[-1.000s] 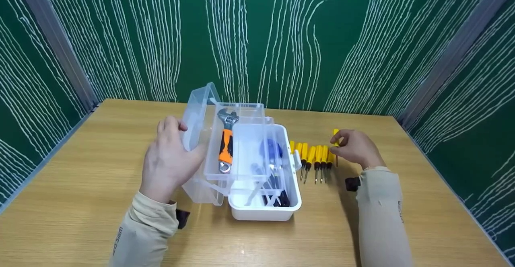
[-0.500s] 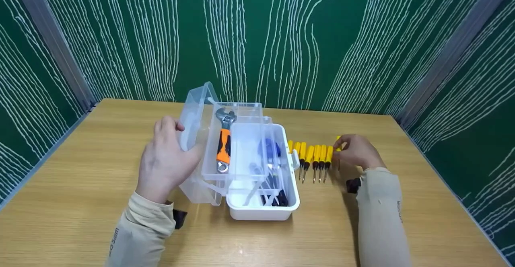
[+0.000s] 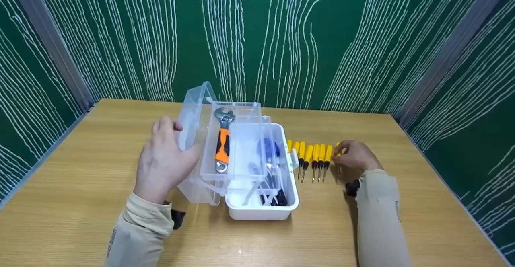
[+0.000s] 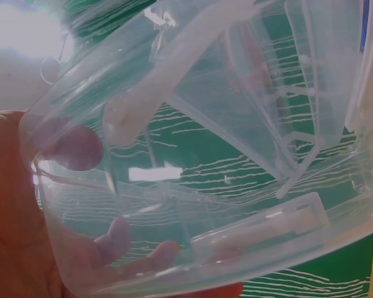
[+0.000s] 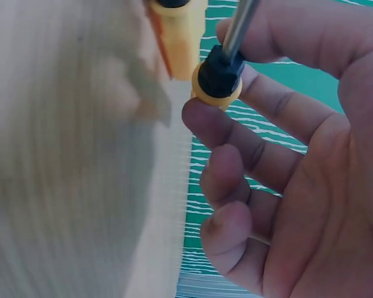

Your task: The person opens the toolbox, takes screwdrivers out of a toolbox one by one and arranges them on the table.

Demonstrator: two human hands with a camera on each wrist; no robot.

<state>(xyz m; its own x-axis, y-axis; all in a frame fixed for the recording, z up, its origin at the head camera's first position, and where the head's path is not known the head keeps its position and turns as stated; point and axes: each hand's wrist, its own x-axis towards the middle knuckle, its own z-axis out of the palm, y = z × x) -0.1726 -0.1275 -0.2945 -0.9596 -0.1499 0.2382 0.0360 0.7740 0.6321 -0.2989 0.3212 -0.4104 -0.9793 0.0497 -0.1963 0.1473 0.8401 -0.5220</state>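
My left hand [image 3: 165, 162] grips the clear lid [image 3: 192, 114] of an opened white toolbox [image 3: 261, 214]. In the left wrist view, the thumb and fingers wrap the lid's edge and show through the plastic. My right hand [image 3: 357, 156] pinches a yellow-handled screwdriver [image 5: 219, 81] between thumb and fingers, its metal shaft pointing back toward me, at the right end of a row of several similar screwdrivers [image 3: 316, 152] on the table. Part of its handle is hidden by the fingers. An adjustable wrench [image 3: 222, 146] with an orange and black handle lies in the raised clear tray.
Inside the toolbox, below the clear trays, are a blue item [image 3: 268, 148] and black-handled tools [image 3: 281, 198]. A white latch [image 3: 295, 158] sticks out on the box's right side, near the screwdrivers. Green walls with white wavy lines [image 3: 273, 50] stand behind the wooden table [image 3: 241, 243].
My right hand has come lower and slightly toward me with the screwdriver, now beside the end of the row. My left hand keeps hold of the lid, nearly unmoved.
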